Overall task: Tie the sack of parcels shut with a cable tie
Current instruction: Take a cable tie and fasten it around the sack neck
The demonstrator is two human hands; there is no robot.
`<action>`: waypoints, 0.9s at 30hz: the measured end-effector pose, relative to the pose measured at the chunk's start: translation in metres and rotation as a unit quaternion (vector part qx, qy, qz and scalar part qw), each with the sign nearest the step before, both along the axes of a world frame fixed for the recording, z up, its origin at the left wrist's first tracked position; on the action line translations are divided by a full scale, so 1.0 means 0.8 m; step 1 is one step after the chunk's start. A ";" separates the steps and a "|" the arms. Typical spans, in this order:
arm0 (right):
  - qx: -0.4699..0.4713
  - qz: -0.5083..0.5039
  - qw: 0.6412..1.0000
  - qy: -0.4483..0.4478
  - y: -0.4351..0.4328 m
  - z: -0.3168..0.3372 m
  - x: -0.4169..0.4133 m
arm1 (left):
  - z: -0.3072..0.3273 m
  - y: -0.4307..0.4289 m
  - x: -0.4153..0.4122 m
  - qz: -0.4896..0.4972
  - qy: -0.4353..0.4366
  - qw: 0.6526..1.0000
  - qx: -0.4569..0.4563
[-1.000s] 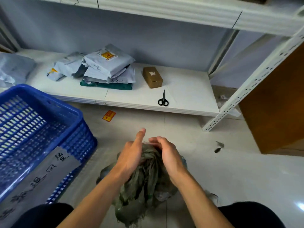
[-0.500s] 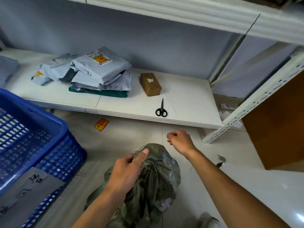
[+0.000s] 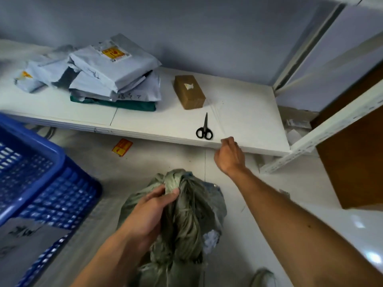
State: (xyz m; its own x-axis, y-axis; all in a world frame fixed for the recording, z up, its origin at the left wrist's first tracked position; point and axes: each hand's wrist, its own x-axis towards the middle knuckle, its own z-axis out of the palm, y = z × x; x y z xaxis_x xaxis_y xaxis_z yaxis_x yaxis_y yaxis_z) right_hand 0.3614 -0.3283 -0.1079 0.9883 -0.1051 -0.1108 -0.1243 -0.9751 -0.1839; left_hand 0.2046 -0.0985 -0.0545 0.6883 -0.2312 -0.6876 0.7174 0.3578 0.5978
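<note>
My left hand (image 3: pixel 148 212) is clamped around the gathered neck of the grey-green woven sack (image 3: pixel 186 220), thumb and fingers squeezing the bunched fabric just below its crumpled top. The sack stands on the pale tiled floor (image 3: pixel 165 160) right in front of me, with a bit of pale parcel wrapping showing through a gap on its right side.

My right hand (image 3: pixel 229 156) is stretched out well away from the sack, at the front edge of the low white shelf (image 3: pixel 248 121). Its fingertips are pinched together at the near ends of some thin, pale cable ties (image 3: pixel 217 114) lying on the shelf; the ties are faint against the white, so I cannot tell whether I have actually gripped one.

Black-handled scissors (image 3: pixel 204 129) lie just left of my right hand, blades pointing toward the wall. Behind them sits a small brown cardboard box (image 3: pixel 189 92), and further left a heap of grey mailer bags (image 3: pixel 112 67) rests on a green package (image 3: pixel 116 103).

A blue plastic crate (image 3: pixel 41 179) stands to my left on the floor, and a small orange-and-yellow label (image 3: pixel 122 147) lies on the tiles near the shelf edge.
</note>
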 end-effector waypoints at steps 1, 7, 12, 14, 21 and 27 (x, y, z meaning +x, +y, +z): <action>0.010 -0.025 1.000 0.009 -0.002 -0.002 0.007 | 0.000 -0.001 0.002 -0.006 0.000 1.000 -0.008; 0.050 -0.135 0.989 0.008 -0.013 -0.023 0.063 | -0.001 -0.009 0.007 0.011 0.023 1.000 -0.013; 0.006 -0.144 0.989 -0.016 -0.016 -0.042 0.096 | -0.018 0.010 0.003 0.038 0.052 0.998 -0.024; 0.003 -0.159 0.987 -0.031 -0.016 -0.048 0.102 | -0.020 0.015 0.000 0.043 0.055 0.997 -0.037; 0.037 -0.172 0.982 -0.072 -0.001 -0.060 0.098 | -0.007 0.009 -0.001 0.078 0.061 0.995 -0.029; 0.103 -0.215 0.970 -0.050 -0.010 -0.053 0.087 | 0.011 0.003 0.001 0.074 0.076 0.994 -0.033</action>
